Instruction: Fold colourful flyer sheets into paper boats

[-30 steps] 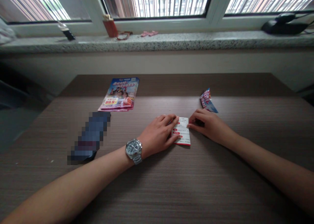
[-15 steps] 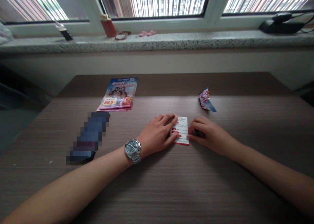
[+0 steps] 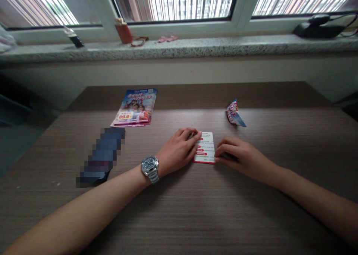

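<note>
A small folded leaflet (image 3: 206, 147), white with red headings and lines of print, lies in front of me on the table. My left hand (image 3: 181, 147), a metal watch on its wrist, is closed on the left edge, with its fingertips on the upper left part. At the right edge my right hand (image 3: 237, 152) has its thumb and forefinger together on the lower right side; its other fingers are curled in. Beyond that hand stands a folded piece of printed paper (image 3: 235, 115), blue and red, bent into an upright shape.
A stack of colourful flyers (image 3: 135, 107) lies at the back left of the wooden table (image 3: 179, 210). Nearer stands a dark, pixelated phone-like object (image 3: 102, 156). On the stone windowsill (image 3: 207, 48) are a red case (image 3: 123, 32), pink clips (image 3: 167, 38) and a black power strip (image 3: 319, 29).
My left thumb has drawn back from the leaflet's lower left part, so more print shows. The leaflet lies a little flatter and straighter. Both hands stay at its edges.
</note>
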A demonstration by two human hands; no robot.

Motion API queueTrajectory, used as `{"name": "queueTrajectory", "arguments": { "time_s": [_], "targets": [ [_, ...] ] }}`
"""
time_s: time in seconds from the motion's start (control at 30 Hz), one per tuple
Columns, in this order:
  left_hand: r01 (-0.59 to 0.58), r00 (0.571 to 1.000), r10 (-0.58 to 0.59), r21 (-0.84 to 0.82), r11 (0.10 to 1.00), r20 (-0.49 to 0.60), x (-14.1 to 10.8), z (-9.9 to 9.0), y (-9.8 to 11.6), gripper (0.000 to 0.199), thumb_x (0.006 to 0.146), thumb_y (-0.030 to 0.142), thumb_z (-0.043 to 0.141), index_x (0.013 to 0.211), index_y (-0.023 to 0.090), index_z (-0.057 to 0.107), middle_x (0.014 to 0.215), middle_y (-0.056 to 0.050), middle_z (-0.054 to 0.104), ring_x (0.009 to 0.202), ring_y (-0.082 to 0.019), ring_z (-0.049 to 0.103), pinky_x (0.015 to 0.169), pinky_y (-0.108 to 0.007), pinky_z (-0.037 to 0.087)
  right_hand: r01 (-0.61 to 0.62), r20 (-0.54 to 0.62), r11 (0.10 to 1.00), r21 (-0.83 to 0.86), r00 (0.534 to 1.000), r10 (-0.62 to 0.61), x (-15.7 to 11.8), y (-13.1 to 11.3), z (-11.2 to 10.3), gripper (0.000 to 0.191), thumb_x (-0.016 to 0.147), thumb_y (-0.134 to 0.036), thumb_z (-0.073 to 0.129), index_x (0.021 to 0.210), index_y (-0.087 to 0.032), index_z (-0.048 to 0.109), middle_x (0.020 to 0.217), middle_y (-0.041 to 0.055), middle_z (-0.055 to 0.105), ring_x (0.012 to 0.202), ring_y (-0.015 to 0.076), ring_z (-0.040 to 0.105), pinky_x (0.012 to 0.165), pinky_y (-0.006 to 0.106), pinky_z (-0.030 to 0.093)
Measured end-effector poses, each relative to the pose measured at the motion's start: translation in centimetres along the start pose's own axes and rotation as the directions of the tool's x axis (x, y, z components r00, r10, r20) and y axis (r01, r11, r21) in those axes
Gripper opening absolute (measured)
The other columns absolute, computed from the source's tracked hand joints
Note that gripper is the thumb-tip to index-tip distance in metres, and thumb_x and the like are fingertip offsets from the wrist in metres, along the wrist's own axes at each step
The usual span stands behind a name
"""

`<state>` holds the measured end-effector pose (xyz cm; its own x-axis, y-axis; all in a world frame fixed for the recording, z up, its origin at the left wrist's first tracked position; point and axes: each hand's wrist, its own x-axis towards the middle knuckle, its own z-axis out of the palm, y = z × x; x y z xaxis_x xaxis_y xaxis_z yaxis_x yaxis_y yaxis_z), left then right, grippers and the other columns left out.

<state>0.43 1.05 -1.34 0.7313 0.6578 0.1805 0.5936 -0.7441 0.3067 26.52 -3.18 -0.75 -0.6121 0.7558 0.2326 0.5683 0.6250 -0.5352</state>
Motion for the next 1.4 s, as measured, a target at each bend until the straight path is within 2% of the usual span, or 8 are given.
{"name": "queueTrajectory", "arguments": {
  "time_s": [0.2, 0.37, 0.53, 0.73, 0.93, 1.03, 1.23, 1.4],
  "targets": [
    [0.005, 1.0, -0.005, -0.008, 1.0, -0.016, 0.0, -0.2, 0.1, 0.046, 0.101, 0.031, 0.046, 0.145, 0.018, 0.047, 0.139, -0.012, 0.05, 0.129, -0.027, 0.045, 0.115, -0.045, 0.042, -0.056, -0.146, 0.978, -0.201, 0.989, 0.026, 1.0, 0.9, -1.0, 0.023, 0.099, -0.028, 0.055, 0.116, -0.018, 0.067, 0.111, 0.0127, 0.067, 0.103, 0.0254, 0.062, 0.089, 0.042, 0.053],
    [0.001, 1.0, 0.0, 0.026, 1.0, -0.017, -0.1, 0.0, 0.2, 0.047, 0.102, 0.032, 0.046, 0.146, 0.015, 0.047, 0.14, -0.012, 0.051, 0.13, -0.027, 0.045, 0.116, -0.044, 0.041, -0.051, -0.057, 0.943, -0.33, 0.998, 0.034, 1.6, 0.8, 0.4, 0.045, 0.104, -0.034, 0.044, 0.142, -0.012, 0.053, 0.144, 0.0173, 0.057, 0.134, 0.0302, 0.05, 0.113, 0.05, 0.042],
    [-0.018, 0.999, 0.02, 0.045, 0.999, -0.048, 0.0, 0.1, 0.5, 0.044, 0.103, 0.034, 0.046, 0.143, 0.017, 0.049, 0.137, -0.011, 0.056, 0.131, -0.027, 0.047, 0.115, -0.044, 0.042, -0.1, 0.0, 0.92, -0.38, 0.994, 0.108, 1.8, 0.2, 1.9, 0.058, 0.105, -0.043, 0.035, 0.155, -0.012, 0.036, 0.16, 0.0146, 0.038, 0.15, 0.0283, 0.031, 0.121, 0.052, 0.03],
    [-0.068, 0.997, 0.07, 0.077, 0.995, -0.027, 0.1, 0.3, 0.7, 0.042, 0.104, 0.033, 0.044, 0.14, 0.015, 0.052, 0.146, -0.013, 0.053, 0.137, -0.025, 0.048, 0.118, -0.043, 0.04, -0.129, 0.043, 0.898, -0.42, 0.986, 0.162, 1.8, 0.3, 2.5, 0.064, 0.106, -0.05, 0.028, 0.158, -0.014, 0.029, 0.165, 0.0114, 0.028, 0.153, 0.0238, 0.022, 0.124, 0.05, 0.023],
    [-0.045, 0.998, 0.043, 0.048, 0.998, 0.034, -0.4, -0.2, 1.0, 0.061, 0.099, 0.049, 0.05, 0.149, 0.015, 0.044, 0.154, -0.013, 0.046, 0.142, -0.026, 0.045, 0.123, -0.042, 0.033, -0.13, 0.066, 0.881, -0.454, 0.982, 0.179, 1.7, 0.3, 2.7, 0.07, 0.104, -0.056, 0.026, 0.16, -0.013, 0.024, 0.166, 0.0113, 0.021, 0.154, 0.0223, 0.016, 0.125, 0.048, 0.02],
    [-0.03, 0.998, 0.028, 0.046, 0.998, 0.054, -0.6, -0.5, 1.1, 0.063, 0.099, 0.05, 0.05, 0.151, 0.017, 0.041, 0.156, -0.011, 0.043, 0.144, -0.024, 0.042, 0.126, -0.042, 0.027, -0.134, 0.068, 0.879, -0.458, 0.98, 0.185, 1.6, 0.4, 2.8, 0.073, 0.103, -0.058, 0.029, 0.16, -0.015, 0.021, 0.167, 0.011, 0.019, 0.155, 0.0225, 0.015, 0.125, 0.048, 0.019],
    [0.001, 0.998, -0.005, 0.06, 0.998, 0.063, -0.7, -0.7, 1.3, 0.063, 0.099, 0.056, 0.047, 0.152, 0.022, 0.041, 0.158, -0.007, 0.042, 0.147, -0.023, 0.038, 0.128, -0.044, 0.017, -0.133, 0.073, 0.886, -0.445, 0.98, 0.184, 1.5, 0.6, 2.6, 0.076, 0.102, -0.06, 0.031, 0.161, -0.015, 0.017, 0.167, 0.012, 0.018, 0.155, 0.0224, 0.014, 0.125, 0.048, 0.02],
    [0.019, 0.998, -0.024, 0.076, 0.997, 0.064, -0.8, -0.7, 1.3, 0.063, 0.099, 0.058, 0.046, 0.152, 0.025, 0.041, 0.159, -0.005, 0.041, 0.149, -0.024, 0.035, 0.128, -0.045, 0.016, -0.119, 0.058, 0.906, -0.405, 0.986, 0.155, 1.1, 0.8, 2.3, 0.078, 0.101, -0.058, 0.038, 0.162, -0.017, 0.012, 0.166, 0.0141, 0.021, 0.154, 0.0246, 0.017, 0.124, 0.05, 0.022]
  ]
}}
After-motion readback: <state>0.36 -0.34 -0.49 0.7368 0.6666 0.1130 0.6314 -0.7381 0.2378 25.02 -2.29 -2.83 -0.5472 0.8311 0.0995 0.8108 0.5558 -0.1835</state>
